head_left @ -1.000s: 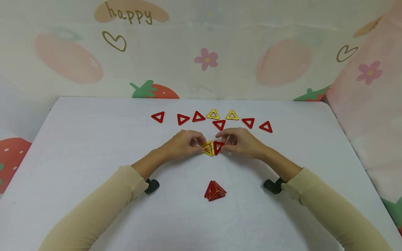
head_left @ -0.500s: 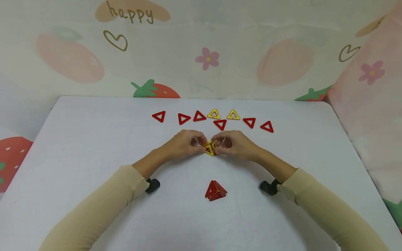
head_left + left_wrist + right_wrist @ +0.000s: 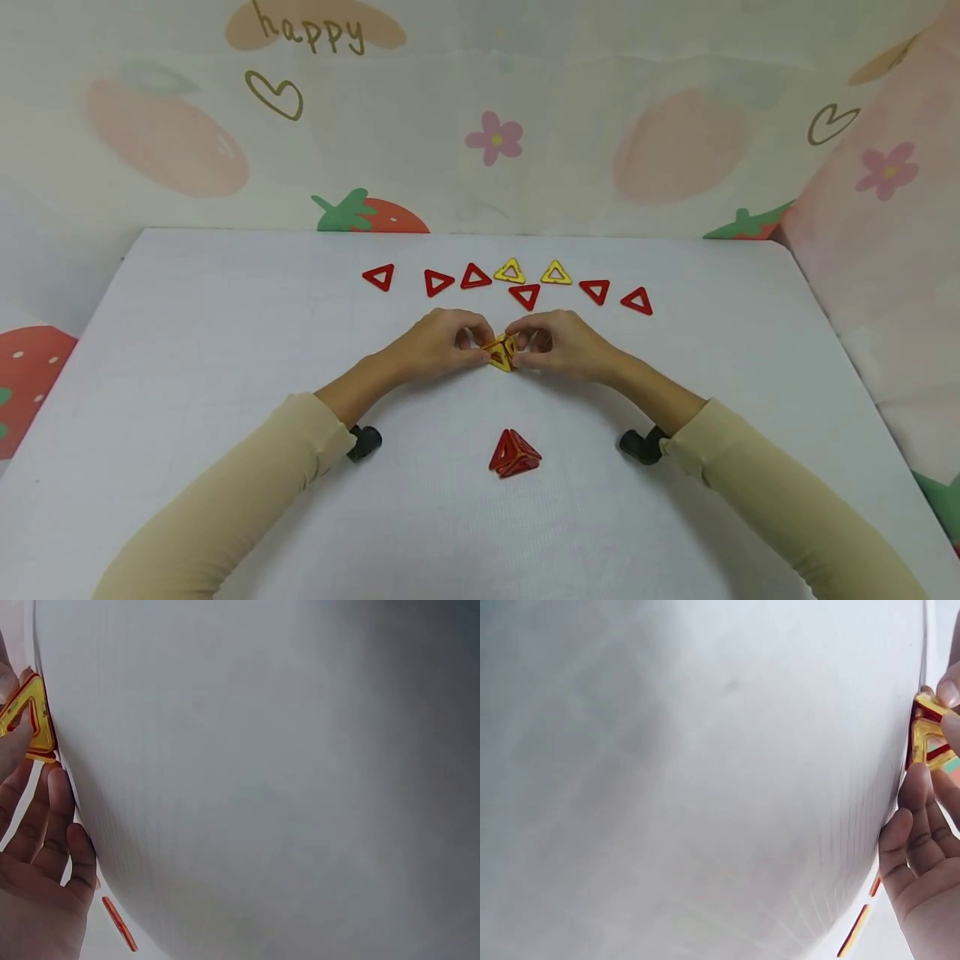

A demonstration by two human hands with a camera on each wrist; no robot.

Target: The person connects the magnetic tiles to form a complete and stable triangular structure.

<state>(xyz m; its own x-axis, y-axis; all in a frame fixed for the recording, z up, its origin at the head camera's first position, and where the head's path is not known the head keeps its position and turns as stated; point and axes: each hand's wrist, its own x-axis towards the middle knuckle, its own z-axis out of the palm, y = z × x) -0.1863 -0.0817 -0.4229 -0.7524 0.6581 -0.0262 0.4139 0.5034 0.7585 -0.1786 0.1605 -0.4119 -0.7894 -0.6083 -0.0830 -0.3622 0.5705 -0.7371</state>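
Observation:
Near the table's middle, both hands hold a small pyramid of yellow and red triangle tiles (image 3: 501, 355). Fingers of the left hand (image 3: 442, 346) pinch its left side, while the right hand (image 3: 564, 346) pinches the right side. Seen from the left wrist, a yellow face (image 3: 43, 727) sits under the thumb, with red edges behind it. The right wrist view shows yellow frames with red pieces (image 3: 922, 746) at the fingertips. Fingers hide part of the pyramid. Closer to the person stands a red pyramid (image 3: 514, 455) of triangle tiles, touched by neither hand.
Beyond the hands lie several loose red triangle tiles (image 3: 594, 290) in a rough row, with two yellow ones, a left (image 3: 510, 271) and a right (image 3: 556, 272). The white table (image 3: 225, 333) meets a printed cloth (image 3: 562, 83) at the back.
The right hand has moved slightly left, bringing a red tile against the yellow piece; that tile is now mostly hidden in the head view. The left hand has barely moved.

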